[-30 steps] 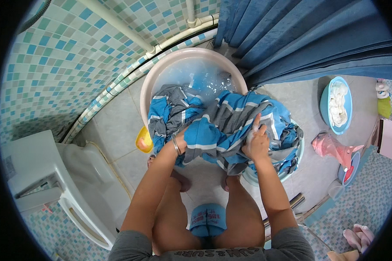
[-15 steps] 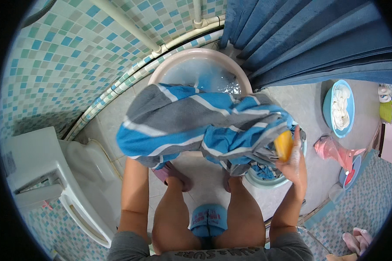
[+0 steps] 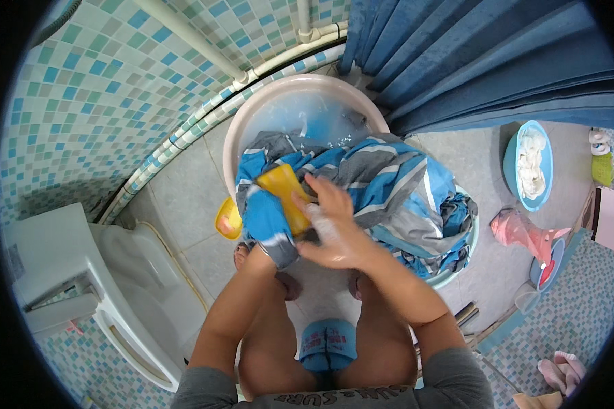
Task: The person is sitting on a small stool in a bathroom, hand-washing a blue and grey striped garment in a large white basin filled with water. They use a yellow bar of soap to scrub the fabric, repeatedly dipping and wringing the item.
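The right hand (image 3: 335, 233) is holding its fingers apart, one overlapping the edge of a yellow block (image 3: 281, 192); whether it is gripping, I cannot tell. A pale pink tub (image 3: 307, 82) is standing at upper centre, with striped cloth (image 3: 382, 170) draping over its lower rim and covering the left hand, whose grip is staying unreadable. Left of centre, the block is lying between both hands, its long axis slanting steeply from upper left to lower right.

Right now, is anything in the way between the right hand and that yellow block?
Nothing visible is in the way. The right hand has its fingers at the right edge of the yellow block. The striped cloth's blue fold is on the block's other side, not between them.
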Available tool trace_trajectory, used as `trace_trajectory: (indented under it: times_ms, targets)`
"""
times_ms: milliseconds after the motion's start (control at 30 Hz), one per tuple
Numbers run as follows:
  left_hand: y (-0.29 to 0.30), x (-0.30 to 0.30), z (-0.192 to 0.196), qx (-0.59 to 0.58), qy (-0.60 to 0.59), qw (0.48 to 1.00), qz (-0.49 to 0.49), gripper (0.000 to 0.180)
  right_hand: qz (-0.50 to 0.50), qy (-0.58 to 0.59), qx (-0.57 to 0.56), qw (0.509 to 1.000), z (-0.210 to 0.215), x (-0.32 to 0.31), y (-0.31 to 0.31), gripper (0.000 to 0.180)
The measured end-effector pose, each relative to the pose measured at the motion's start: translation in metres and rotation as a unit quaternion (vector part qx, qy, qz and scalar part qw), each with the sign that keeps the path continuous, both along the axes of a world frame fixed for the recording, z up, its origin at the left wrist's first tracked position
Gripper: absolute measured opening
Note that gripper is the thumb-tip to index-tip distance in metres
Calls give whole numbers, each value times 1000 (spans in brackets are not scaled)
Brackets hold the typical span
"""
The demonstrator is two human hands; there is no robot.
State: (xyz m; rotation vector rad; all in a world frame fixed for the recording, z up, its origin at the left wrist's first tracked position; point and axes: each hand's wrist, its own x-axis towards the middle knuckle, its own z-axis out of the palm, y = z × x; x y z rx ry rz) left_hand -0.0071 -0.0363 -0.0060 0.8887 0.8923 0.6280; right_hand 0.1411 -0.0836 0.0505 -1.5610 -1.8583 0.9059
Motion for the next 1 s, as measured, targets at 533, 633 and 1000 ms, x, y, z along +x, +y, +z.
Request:
trace_trajectory:
  times_ms: [533, 633, 1000]
  targets:
    - [33, -98, 87, -45, -153, 921, 355, 48, -122, -161, -165, 965, -14, 176, -84, 29]
    - [38, -84, 99, -53, -152, 930, 331, 48, -345, -23, 17, 938, 5, 198, -116, 24]
    - [59, -34, 174, -21, -206, 940, 270, 45, -447, 95, 359, 814, 206, 184, -118, 39]
